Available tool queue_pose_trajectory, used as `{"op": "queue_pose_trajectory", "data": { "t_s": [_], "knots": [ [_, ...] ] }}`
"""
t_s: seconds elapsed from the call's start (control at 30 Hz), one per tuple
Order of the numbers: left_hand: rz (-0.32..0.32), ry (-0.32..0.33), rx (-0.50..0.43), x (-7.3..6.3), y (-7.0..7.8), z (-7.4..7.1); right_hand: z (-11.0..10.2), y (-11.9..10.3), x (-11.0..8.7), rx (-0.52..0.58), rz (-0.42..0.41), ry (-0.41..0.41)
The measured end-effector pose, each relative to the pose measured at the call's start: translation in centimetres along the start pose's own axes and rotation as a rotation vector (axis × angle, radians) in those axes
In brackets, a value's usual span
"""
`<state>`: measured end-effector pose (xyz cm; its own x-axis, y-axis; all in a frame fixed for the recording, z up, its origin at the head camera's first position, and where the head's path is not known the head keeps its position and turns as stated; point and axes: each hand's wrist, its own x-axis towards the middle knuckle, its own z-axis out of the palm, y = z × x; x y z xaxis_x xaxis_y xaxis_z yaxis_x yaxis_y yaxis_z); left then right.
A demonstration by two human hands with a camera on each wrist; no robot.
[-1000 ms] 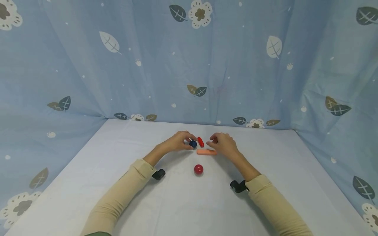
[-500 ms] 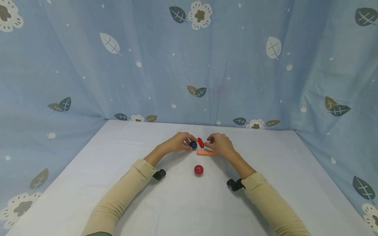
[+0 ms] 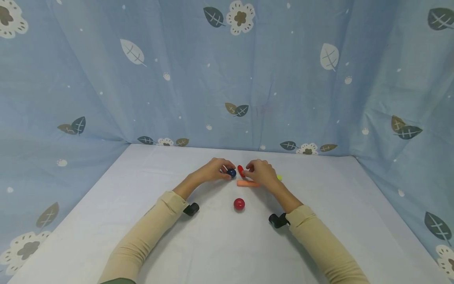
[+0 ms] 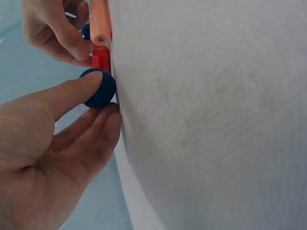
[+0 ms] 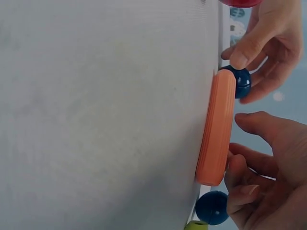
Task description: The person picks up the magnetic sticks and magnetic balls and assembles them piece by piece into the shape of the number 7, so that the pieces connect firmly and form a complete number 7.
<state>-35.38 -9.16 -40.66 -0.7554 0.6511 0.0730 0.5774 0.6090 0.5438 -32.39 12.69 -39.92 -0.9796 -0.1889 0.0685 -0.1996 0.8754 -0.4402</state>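
My left hand [image 3: 214,170] holds a dark blue ball [image 4: 101,89] low over the white cloth, the thumb on one side and fingers on the other. Just right of that ball lies a short red rod [image 3: 240,170]. My right hand [image 3: 263,172] reaches in from the other side, its fingertips right at the rod's near end. In the right wrist view thumb and fingers stand apart, and the rod is hidden. An orange ridged stick [image 5: 217,128] with a hole in its end lies in front of the right hand.
A red ball [image 3: 239,204] sits nearer on the white table [image 3: 227,248]. Beside the right hand, a second blue ball [image 5: 212,207] and a lime-green piece [image 5: 196,225] show in the right wrist view. A blue patterned curtain [image 3: 191,79] stands behind the table.
My right hand has moved left, bringing its fingertips to the red rod and uncovering the lime-green piece in the head view. The left hand has stayed at the blue ball.
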Motion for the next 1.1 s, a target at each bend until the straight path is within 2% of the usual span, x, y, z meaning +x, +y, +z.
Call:
{"op": "queue_pose_trajectory", "data": {
  "t_s": [0.27,0.57,0.73,1.1],
  "knots": [
    [-0.034,0.006,-0.018,0.3,-0.1,-0.2,0.0,0.0,0.3,0.013,0.014,-0.026],
    [-0.058,0.017,-0.002,0.5,0.1,-0.3,0.0,0.0,1.0,0.089,0.033,-0.109],
    [-0.089,0.032,0.004,0.4,-0.1,-0.5,-0.1,-0.3,1.3,0.089,0.044,-0.132],
    [-0.095,0.019,0.005,0.5,-0.3,-0.9,0.1,-0.5,1.6,0.077,0.082,-0.150]
  ]
}}
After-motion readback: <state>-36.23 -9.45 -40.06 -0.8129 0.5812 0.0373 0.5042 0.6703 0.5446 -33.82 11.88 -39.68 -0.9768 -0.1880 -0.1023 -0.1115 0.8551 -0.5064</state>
